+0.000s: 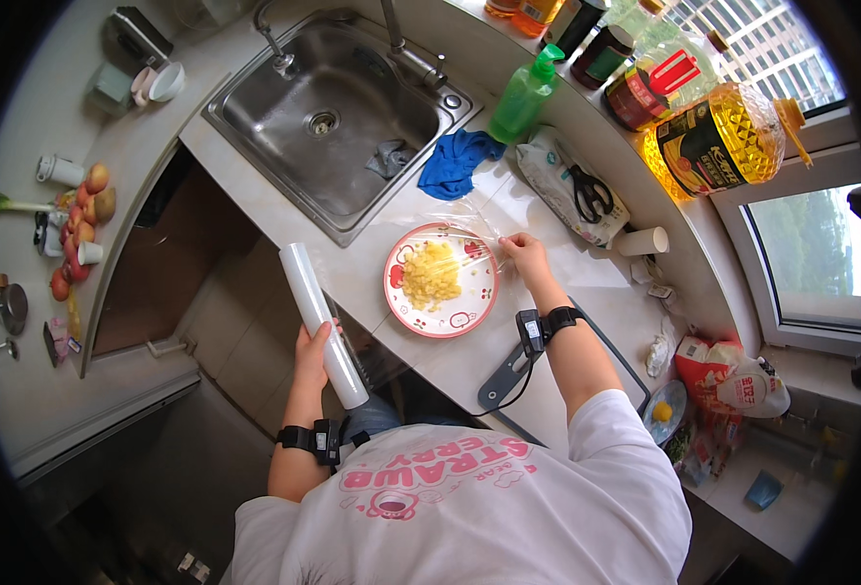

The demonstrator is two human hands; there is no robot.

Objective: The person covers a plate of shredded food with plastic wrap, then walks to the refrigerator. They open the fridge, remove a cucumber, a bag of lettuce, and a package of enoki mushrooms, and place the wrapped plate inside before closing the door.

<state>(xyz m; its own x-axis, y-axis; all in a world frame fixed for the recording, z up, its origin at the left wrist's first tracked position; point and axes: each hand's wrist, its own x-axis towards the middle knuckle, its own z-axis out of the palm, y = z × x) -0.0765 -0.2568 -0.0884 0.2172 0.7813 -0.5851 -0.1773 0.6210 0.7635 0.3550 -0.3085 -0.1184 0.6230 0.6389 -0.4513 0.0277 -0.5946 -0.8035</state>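
My left hand is closed around a roll of cling film, held tilted off the counter's front edge. From the roll, a clear sheet of cling film stretches to the right over a plate. My right hand pinches the sheet's far end just beyond the plate's right rim. The round white plate has a red rim and printed fruit. On it lies a heap of diced yellow food, likely potato. How closely the film touches the plate is hard to tell.
Behind the plate are a steel sink, a blue cloth and a green pump bottle. Black-handled scissors lie on a wipes pack. A cutting board is by my right forearm. Oil bottles line the sill.
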